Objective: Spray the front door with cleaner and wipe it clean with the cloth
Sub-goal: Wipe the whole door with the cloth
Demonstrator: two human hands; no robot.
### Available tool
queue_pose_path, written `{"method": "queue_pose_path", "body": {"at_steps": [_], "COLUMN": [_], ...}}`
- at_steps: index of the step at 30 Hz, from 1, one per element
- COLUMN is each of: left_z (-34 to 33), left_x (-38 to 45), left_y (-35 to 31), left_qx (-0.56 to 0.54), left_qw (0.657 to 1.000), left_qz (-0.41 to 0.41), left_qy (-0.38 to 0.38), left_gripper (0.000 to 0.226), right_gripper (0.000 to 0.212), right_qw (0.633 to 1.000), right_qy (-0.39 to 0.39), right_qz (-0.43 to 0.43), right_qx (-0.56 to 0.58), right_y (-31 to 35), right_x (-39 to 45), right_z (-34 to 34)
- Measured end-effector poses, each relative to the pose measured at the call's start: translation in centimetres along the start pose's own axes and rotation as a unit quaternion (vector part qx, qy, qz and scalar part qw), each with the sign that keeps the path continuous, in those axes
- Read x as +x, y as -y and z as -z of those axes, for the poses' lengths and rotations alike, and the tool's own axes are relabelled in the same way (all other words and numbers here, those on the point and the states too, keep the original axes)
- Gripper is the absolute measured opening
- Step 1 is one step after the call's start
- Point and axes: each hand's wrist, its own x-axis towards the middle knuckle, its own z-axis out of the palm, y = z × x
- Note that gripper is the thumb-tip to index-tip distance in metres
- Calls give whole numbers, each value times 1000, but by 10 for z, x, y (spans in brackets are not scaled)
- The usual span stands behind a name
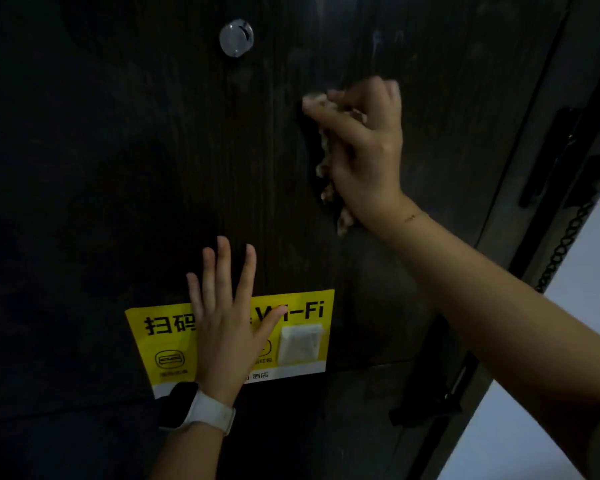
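Note:
The dark wood-grain front door fills the view. My right hand grips a crumpled beige patterned cloth and holds it against the door, right of centre and below the peephole. My left hand lies flat with fingers spread on the door, partly over a yellow Wi-Fi sticker. A white-strapped watch sits on my left wrist. No spray bottle is in view.
A round silver peephole cover sits high on the door. A white adhesive hook is stuck on the sticker. The door frame, a dark handle and a hanging chain run along the right, with a white wall beyond.

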Motion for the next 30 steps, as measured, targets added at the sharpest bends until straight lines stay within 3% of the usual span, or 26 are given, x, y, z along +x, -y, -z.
{"method": "queue_pose_path", "body": {"at_steps": [3, 7, 11, 13, 15, 17, 20, 23, 26, 28, 30], "left_z": [4, 15, 34, 45, 57, 62, 54, 43, 40, 40, 41], "left_x": [0, -3, -7, -12, -21, -36, -61, -80, -88, -91, -90], "left_y": [-1, 4, 11, 6, -8, -32, -74, -109, -130, -137, -141], "left_qx": [-17, -61, -120, -199, -295, -402, -533, -576, -606, -616, -622], "left_qw": [1000, 998, 992, 980, 955, 908, 784, 710, 668, 663, 654], "left_qz": [1, 1, -20, -1, 25, 90, 207, 206, 230, 260, 287], "left_qy": [8, 25, 35, 25, 24, 80, 239, 349, 365, 338, 321], "left_gripper": [94, 92, 75, 61, 44, 29, 37, 47, 35, 16, 15], "right_gripper": [26, 28, 25, 25, 25, 28, 28, 22, 17, 19, 23], "right_qw": [999, 965, 936, 945, 938, 879, 747, 665, 642, 628, 627], "right_qy": [36, 204, 311, 296, 216, 151, 95, 68, 56, 46, 50], "right_qz": [24, 131, 118, 17, -185, -371, -567, -651, -671, -681, -682], "right_qx": [28, 97, 113, 138, 200, 258, 334, 361, 366, 373, 372], "right_y": [20, 45, 43, 43, 51, 64, 83, 94, 97, 92, 84], "right_x": [-23, -109, -143, -143, -142, -144, -153, -166, -174, -176, -179], "right_z": [-13, -10, 11, 38, 70, 99, 126, 143, 159, 172, 186]}}
